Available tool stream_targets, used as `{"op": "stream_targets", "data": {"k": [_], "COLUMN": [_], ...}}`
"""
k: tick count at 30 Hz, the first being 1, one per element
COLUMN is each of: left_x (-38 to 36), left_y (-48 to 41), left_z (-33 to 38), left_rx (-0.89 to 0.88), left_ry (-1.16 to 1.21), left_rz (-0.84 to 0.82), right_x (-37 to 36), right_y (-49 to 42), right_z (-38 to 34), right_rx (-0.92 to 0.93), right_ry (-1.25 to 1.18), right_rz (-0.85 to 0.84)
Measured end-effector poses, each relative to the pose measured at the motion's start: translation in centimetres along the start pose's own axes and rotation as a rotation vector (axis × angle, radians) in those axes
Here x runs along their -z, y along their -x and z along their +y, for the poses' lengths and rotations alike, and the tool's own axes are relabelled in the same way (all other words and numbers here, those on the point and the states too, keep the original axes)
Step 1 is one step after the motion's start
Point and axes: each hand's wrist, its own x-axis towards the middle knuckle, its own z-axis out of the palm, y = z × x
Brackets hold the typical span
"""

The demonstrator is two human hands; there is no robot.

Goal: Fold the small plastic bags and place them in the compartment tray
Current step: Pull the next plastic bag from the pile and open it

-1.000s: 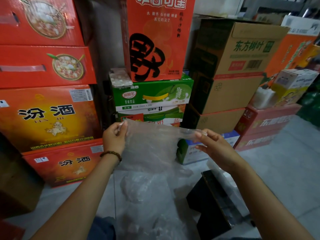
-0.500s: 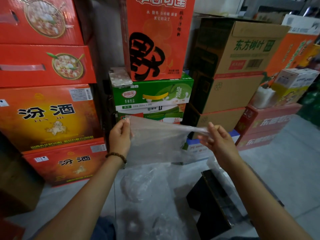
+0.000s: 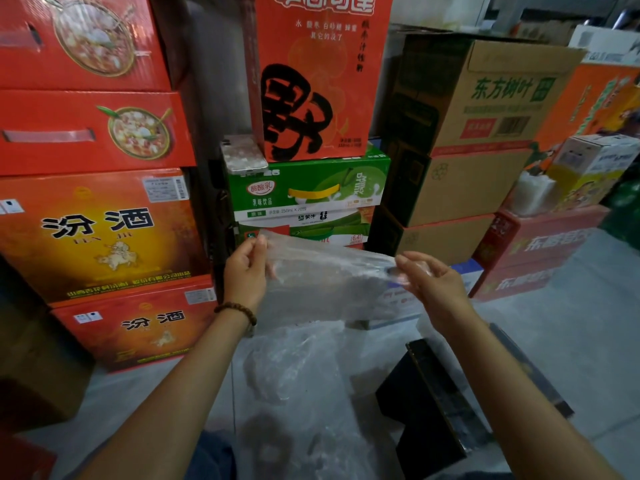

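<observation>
Where the view starts, low and close, a heap of clear bags lies crumpled on the grey floor between the two forearms. Just to its right a black tray sits tilted under the right forearm; its compartments are too dark to make out. Above the heap, one plastic bag is stretched in the air between both hands, clear of the tray and of the heap. The left hand, with a bead bracelet on its wrist, has its grip closed on the bag's upper left corner, thumb against fingertips. The right hand holds the other end lower down, its grip a pinch of thumb and fingers with the film bunched there. The bag hangs from that top edge as a wrinkled sheet, sloping down toward the right. Behind the hands stand stacked boxes: red cartons to the left, a green carton in the middle with a phone lying on its top beside a tall red box, and brown cardboard boxes to the right.
</observation>
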Motion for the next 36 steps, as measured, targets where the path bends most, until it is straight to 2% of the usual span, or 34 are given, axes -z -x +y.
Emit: {"op": "stream_targets", "data": {"k": [4,7,12,15,22,31,36], "left_x": [0.2,0.3,0.2,0.3,0.7,1.6,1.6], "left_y": [0.0,-0.1,0.0,-0.1,-0.4,-1.0,-1.1], "left_z": [0.4,0.4,0.1,0.1,-0.6,-0.7,-0.6], "left_rx": [0.01,0.013,0.023,0.035,0.036,-0.021,-0.047], "left_ry": [0.022,0.009,-0.003,-0.013,-0.051,-0.176,-0.175], "left_rz": [0.013,0.026,-0.022,-0.012,-0.019,-0.05,-0.045], "right_x": [0.7,1.2,0.2,0.1,0.0,1.8,1.6], "right_y": [0.0,-0.2,0.1,0.4,0.8,0.6,0.2], "right_z": [-0.9,-1.2,-0.8,-0.5,-0.4,-0.6,-0.4], "right_rx": [0.043,0.027,-0.031,0.027,0.094,0.157,0.129], "right_ry": [-0.156,-0.224,-0.041,0.181,0.25,0.382,0.411], "right_rz": [0.121,0.119,-0.119,-0.119,-0.301,-0.362,-0.307]}}
